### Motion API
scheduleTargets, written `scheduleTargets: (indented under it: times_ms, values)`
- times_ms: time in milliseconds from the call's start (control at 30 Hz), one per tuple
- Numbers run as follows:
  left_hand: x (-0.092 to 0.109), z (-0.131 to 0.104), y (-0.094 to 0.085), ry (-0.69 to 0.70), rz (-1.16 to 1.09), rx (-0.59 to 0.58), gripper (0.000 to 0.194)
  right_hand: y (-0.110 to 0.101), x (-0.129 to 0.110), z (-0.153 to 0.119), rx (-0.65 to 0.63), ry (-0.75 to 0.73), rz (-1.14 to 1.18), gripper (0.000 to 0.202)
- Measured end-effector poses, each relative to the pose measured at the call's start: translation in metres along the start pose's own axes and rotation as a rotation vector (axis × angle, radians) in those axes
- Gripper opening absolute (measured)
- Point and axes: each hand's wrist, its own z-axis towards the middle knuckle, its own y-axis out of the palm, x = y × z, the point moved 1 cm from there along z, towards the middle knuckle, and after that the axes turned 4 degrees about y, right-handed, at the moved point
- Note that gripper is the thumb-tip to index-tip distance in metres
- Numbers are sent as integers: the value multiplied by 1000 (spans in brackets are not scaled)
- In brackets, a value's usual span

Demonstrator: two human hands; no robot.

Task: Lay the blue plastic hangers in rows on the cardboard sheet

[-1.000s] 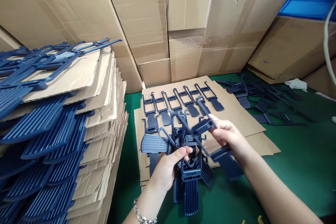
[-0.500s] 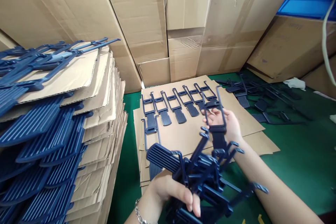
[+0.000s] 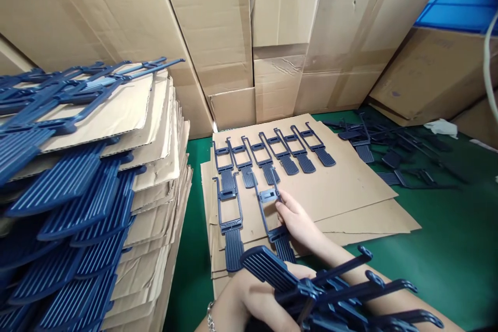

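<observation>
Blue plastic frames with ribbed paddles lie on a brown cardboard sheet [image 3: 330, 197]. Several form a back row, one of them a frame [image 3: 322, 150] at the row's right end. Another frame [image 3: 231, 218] lies in front at the left. My right hand [image 3: 298, 218] pinches the side of a single frame [image 3: 268, 196] over the cardboard, right of that one. Low in the view, my left hand [image 3: 260, 295] is wrapped round a bundle of frames [image 3: 330, 290], which hides part of its fingers.
A tall stack of cardboard sheets [image 3: 155, 187] layered with blue frames stands at the left. Loose dark frames [image 3: 404, 145] lie piled on the green table [image 3: 439, 249] at the right, near a white crumpled piece [image 3: 441, 127]. Large cardboard boxes [image 3: 210, 21] stand behind.
My right hand has moved left and down with a frame, to beside the front-left one. My left hand and its bundle have moved lower and to the right.
</observation>
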Motion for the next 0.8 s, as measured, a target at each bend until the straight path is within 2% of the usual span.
scheduleTargets:
  times_ms: [100,133,200,300,367,433,600,800]
  values:
    - [1,3,-2,15,-83,-167,52,-1,3,1,11,89,-92,55]
    - [2,5,-3,27,-100,-190,50,-2,2,1,35,71,-160,57]
    - [2,6,-3,54,-90,-200,51,-4,-2,-1,114,-68,-374,55]
    - [0,6,-2,62,-91,-137,52,-8,-11,-4,209,-256,-838,51]
    - [-3,6,-1,65,-134,-120,48,-9,-16,-6,222,-230,-1107,49]
    - [-6,6,-2,71,-188,-154,44,-8,-18,-5,228,-194,-1274,47]
    - [-7,10,-5,133,-143,-242,40,3,-20,3,240,-235,-1412,47]
    - [0,11,1,182,-295,-140,17,15,-26,14,234,-169,-1434,50]
